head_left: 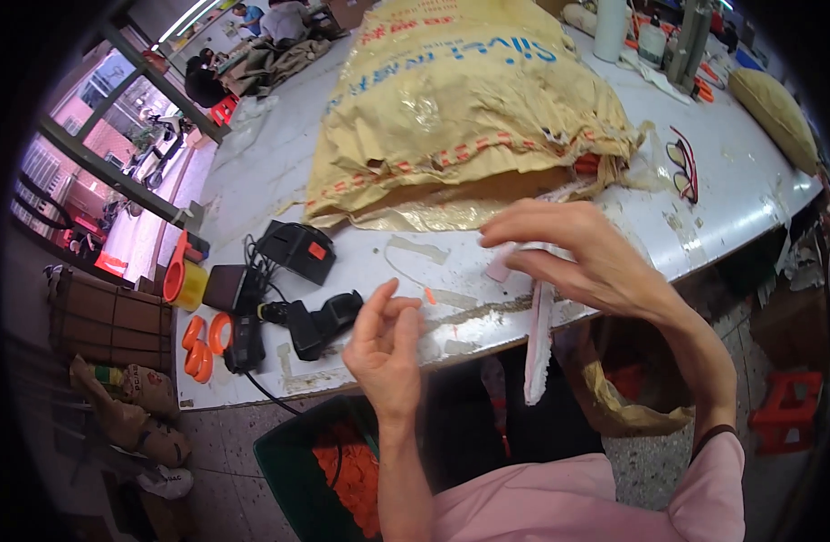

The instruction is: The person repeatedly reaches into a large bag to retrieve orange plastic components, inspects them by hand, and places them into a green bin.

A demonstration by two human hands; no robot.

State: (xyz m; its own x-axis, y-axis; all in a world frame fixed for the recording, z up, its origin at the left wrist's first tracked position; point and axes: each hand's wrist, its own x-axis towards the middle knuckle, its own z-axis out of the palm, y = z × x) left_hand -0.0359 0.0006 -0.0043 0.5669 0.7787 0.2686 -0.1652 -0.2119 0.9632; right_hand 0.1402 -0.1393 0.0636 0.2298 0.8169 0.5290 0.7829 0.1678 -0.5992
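Note:
My right hand (586, 257) is over the table's front edge, thumb and forefinger curved and apart. A long, narrow, white strip with a rough edge (539, 352) hangs from under this hand, seemingly gripped by its other fingers, which are mostly hidden. Near the thumb tip is a small pale pink piece (499, 267). My left hand (384, 348) is raised at the table edge with fingers loosely bent and apart, nothing visible in it. Between the hands, a small orange piece (430, 295) lies on the white table (279, 163).
A big yellow woven sack (460, 108) lies across the table. Left are black corded devices (297, 251), orange rings (220, 332) and a yellow tape roll (185, 282). Glasses (684, 167) lie right. Below stands a green bin (275, 461) of orange pieces. Other people sit far left.

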